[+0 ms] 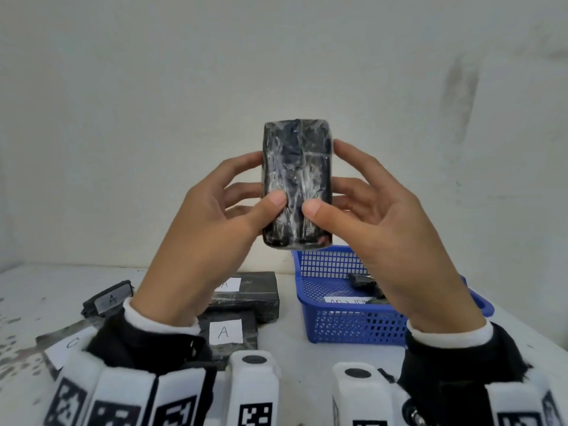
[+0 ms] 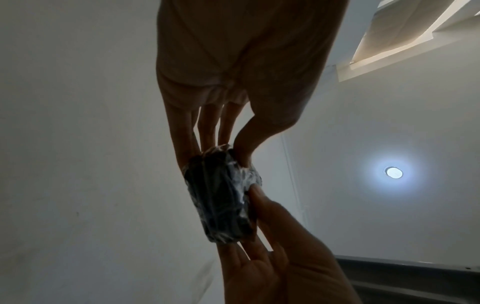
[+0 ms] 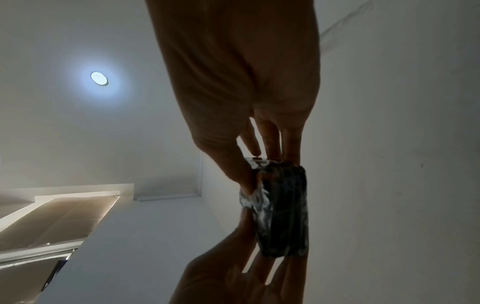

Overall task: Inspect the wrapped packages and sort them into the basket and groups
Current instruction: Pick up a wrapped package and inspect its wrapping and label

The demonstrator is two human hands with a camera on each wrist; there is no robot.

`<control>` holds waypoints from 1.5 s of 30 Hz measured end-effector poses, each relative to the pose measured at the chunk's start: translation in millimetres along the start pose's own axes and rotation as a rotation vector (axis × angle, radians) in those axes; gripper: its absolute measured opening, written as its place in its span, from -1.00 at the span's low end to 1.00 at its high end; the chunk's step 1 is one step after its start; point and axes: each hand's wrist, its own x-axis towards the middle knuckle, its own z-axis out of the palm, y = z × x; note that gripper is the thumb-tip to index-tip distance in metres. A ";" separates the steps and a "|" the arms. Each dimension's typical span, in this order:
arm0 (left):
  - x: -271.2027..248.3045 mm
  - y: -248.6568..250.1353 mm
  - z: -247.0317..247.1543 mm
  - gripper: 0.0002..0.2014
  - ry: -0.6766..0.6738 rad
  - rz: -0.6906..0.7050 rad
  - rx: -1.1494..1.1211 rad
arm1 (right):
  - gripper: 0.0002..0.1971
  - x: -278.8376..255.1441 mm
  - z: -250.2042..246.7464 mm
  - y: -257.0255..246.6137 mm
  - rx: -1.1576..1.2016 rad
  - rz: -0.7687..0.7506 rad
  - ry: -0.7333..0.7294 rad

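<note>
One black rectangular package wrapped in clear film (image 1: 297, 182) is held upright above the table, pinched between thumb and curled fingers of the left hand (image 1: 212, 229) and right hand (image 1: 384, 232). Three labelled black packages (image 1: 242, 295) are laid left of one blue plastic mesh basket (image 1: 344, 321).

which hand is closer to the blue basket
Right. The right hand is directly above the blue basket, its wrist overlapping the rim in the head view. The left hand is off to the basket's left, above the labelled packages.
</note>
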 end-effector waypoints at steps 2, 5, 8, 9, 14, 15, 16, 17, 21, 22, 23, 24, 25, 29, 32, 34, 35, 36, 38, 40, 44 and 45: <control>0.3 -1.3 -0.1 -0.47 -0.006 0.018 0.027 | -0.29 0.1 -0.2 -1.1 0.007 0.006 -0.001; -0.5 -0.7 0.8 -0.49 -0.013 0.035 0.056 | -0.36 0.2 -0.7 -2.1 -0.013 0.000 0.012; -2.2 1.8 0.9 -0.52 0.007 0.026 0.099 | -0.39 -0.3 -1.4 -4.1 -0.016 0.010 0.022; -2.0 1.9 0.2 -0.57 0.013 0.024 0.126 | -0.41 -0.4 -1.4 -4.9 -0.028 0.013 0.020; -0.9 0.0 -3.7 -0.73 0.010 0.011 0.158 | -0.55 -1.8 -1.4 -6.1 -0.128 0.026 0.025; -0.6 -0.5 -4.1 -0.75 0.002 0.009 0.161 | -0.57 -1.8 -0.9 -5.9 -0.166 0.023 0.035; -0.4 -0.9 -4.2 -0.76 -0.006 0.003 0.168 | -0.59 -1.7 -0.7 -5.7 -0.198 0.021 0.043; -0.3 -1.5 -4.1 -0.76 -0.010 -0.002 0.174 | -0.60 -1.7 -0.3 -5.4 -0.212 0.023 0.044; 1.3 -3.0 -2.7 -0.75 0.017 0.026 0.196 | -0.64 -3.1 1.3 -7.1 -0.216 0.014 0.025; 1.2 -3.0 -2.1 -0.76 0.029 0.036 0.203 | -0.65 -3.6 1.4 -7.4 -0.214 0.013 0.021; 1.1 -3.2 -1.5 -0.76 0.041 0.047 0.204 | -0.66 -4.2 1.1 -7.7 -0.206 0.017 0.017; 1.4 -3.6 -1.3 -0.76 0.049 0.059 0.203 | -0.67 -4.6 0.6 -7.6 -0.196 0.023 0.012; 1.6 -4.1 -1.0 -0.77 0.053 0.071 0.207 | -0.68 -5.2 0.1 -7.7 -0.188 0.031 0.007; 1.4 -5.6 0.6 -0.78 0.046 0.112 0.231 | -0.72 -6.2 0.1 -10.3 -0.151 0.070 0.017; -0.1 -3.6 3.2 -0.80 0.045 0.118 0.245 | -0.69 -5.7 1.3 -10.8 -0.129 0.079 0.034; -1.1 -2.4 3.8 -0.83 0.060 0.112 0.239 | -0.67 -5.3 1.6 -10.3 -0.127 0.086 0.029; -1.5 -1.8 3.9 -0.83 0.069 0.116 0.235 | -0.66 -5.1 1.9 -10.1 -0.123 0.088 0.027; -2.0 -0.8 4.1 -0.82 0.072 0.118 0.231 | -0.67 -5.2 1.8 -10.2 -0.124 0.088 0.024; -2.9 0.8 4.7 -0.73 0.076 0.111 0.214 | -0.69 -5.0 1.7 -9.9 -0.134 0.080 0.014; -2.8 0.7 4.2 -0.70 0.076 0.107 0.198 | -0.67 -4.5 2.2 -9.2 -0.139 0.078 0.008; -0.6 -0.6 1.5 -0.65 0.045 0.092 0.137 | -0.63 -3.2 2.9 -9.1 -0.136 0.077 0.022; -0.6 -0.8 1.2 -0.63 0.032 0.083 0.115 | -0.65 -3.2 3.1 -9.1 -0.137 0.069 0.021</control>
